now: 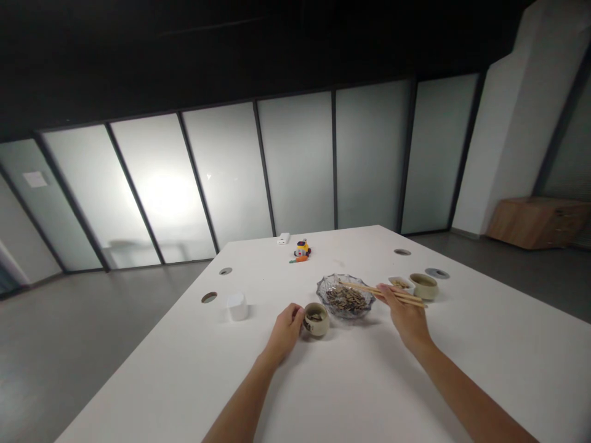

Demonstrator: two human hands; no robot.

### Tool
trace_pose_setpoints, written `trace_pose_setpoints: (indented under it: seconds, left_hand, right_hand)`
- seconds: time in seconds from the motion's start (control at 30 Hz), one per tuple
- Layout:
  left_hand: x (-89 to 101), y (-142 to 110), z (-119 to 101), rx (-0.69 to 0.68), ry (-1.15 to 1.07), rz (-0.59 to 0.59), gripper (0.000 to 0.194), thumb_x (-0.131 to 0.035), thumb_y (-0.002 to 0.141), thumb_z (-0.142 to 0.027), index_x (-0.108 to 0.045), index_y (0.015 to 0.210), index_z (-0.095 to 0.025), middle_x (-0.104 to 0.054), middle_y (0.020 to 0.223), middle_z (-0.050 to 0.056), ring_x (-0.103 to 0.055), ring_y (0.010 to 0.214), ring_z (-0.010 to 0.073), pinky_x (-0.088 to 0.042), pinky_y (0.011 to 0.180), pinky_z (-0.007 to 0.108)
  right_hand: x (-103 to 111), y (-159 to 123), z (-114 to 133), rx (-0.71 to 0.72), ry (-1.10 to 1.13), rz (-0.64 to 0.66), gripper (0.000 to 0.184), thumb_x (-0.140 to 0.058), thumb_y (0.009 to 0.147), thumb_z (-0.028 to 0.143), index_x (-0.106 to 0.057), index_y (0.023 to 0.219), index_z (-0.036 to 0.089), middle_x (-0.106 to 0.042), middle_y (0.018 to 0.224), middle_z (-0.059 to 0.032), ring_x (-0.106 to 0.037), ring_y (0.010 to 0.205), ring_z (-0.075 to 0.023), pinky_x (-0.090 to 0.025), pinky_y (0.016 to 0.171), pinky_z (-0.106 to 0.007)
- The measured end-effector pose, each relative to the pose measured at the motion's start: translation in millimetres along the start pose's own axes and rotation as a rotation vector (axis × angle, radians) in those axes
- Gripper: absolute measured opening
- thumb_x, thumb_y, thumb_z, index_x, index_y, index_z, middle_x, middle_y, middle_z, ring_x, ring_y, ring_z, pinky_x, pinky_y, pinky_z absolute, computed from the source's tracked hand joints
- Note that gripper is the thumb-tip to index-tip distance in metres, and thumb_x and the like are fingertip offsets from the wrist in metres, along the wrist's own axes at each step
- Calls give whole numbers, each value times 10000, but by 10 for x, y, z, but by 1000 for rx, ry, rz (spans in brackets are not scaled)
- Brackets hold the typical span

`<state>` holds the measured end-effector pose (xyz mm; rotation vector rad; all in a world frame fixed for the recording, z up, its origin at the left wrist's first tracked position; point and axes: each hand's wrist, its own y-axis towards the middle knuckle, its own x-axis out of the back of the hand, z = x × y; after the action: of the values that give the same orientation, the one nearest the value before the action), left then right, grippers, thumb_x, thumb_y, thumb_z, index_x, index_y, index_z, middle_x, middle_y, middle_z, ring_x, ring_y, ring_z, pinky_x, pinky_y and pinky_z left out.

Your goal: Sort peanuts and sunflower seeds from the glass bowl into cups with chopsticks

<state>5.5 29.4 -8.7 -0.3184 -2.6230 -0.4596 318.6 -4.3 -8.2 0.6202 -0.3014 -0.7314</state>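
My left hand [287, 327], fingers curled, grips the left side of a small beige ceramic cup [317, 328]. Some dark seed-like pieces lie inside the cup. Wooden chopsticks [369, 288] are held in my right hand [405, 312], fingers closed around them. Their tips reach over a clear scalloped glass bowl [329, 303], just right of the cup. Striped seeds [348, 300], which look like sunflower seeds, fill the bowl's bottom. Whether the tips pinch a seed is too small to tell.
Behind my right hand stand a white dish [409, 289] of pale pieces and a beige bowl [425, 287]. A white block-like container [237, 306] sits left. Farther back are a toy vehicle [302, 248], a toy carrot [299, 259] and a white device [283, 239]. The white table [184, 369] has round holes.
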Motion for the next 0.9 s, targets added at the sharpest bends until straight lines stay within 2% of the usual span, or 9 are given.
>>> trace_pose_setpoints:
  seconds: [0.07,0.17,0.2,0.33,0.47,0.73,0.83,0.9]
  left_hand:
    - [3,-3,1,2,-1,0,401,-420,975,-560,-600,874,-216,-604,720,6,-542,713,191,-433,729,310]
    - [12,-14,-4,4,-1,1,406,-424,980,-567,-601,873,-218,-603,720,4,-544,717,190,-433,731,306]
    - [14,-17,-7,4,0,1,406,-424,982,-566,-601,872,-218,-602,719,3,-545,718,190,-433,732,306]
    - [20,-22,-9,4,5,-4,402,-433,983,-558,-602,856,-216,-605,716,5,-555,730,193,-439,743,310]
    - [13,-17,-1,5,5,-8,403,-436,985,-553,-612,862,-212,-617,716,10,-568,743,197,-446,745,310]
    - [2,-12,-4,14,9,-6,416,-432,982,-560,-623,869,-208,-630,727,15,-569,742,197,-446,742,309]
    - [5,-11,-10,14,12,-5,418,-428,982,-560,-621,868,-207,-631,730,17,-570,743,198,-443,736,310]
    - [9,-13,-14,13,14,-5,415,-429,981,-560,-614,860,-208,-635,736,19,-572,745,199,-443,733,311]
  right_hand:
    - [-39,2,34,-166,233,-41,438,-724,845,666,-730,856,228,-795,869,-55,-783,828,-242,-682,834,-457]
    - [-76,-6,121,-368,532,-67,455,-907,654,617,-718,792,227,-787,839,-35,-781,859,-237,-680,884,-449]
    - [-75,-8,152,-409,589,-54,451,-937,618,594,-721,776,230,-785,831,-30,-780,858,-238,-678,894,-455]
    - [-36,-13,254,-486,672,105,372,-961,624,527,-754,750,245,-795,843,-25,-783,855,-247,-672,912,-490]
    - [-17,-37,305,-493,654,255,371,-953,630,555,-779,718,240,-803,839,-49,-780,828,-273,-679,863,-520]
    - [0,-94,365,-538,604,405,429,-933,647,598,-801,744,201,-796,865,-90,-761,868,-281,-680,808,-489]
    - [3,-90,364,-522,582,398,442,-916,669,610,-798,782,198,-793,868,-94,-759,823,-266,-686,762,-465]
    - [3,-65,337,-507,588,332,437,-913,670,613,-784,790,214,-790,856,-82,-759,786,-259,-690,716,-454]
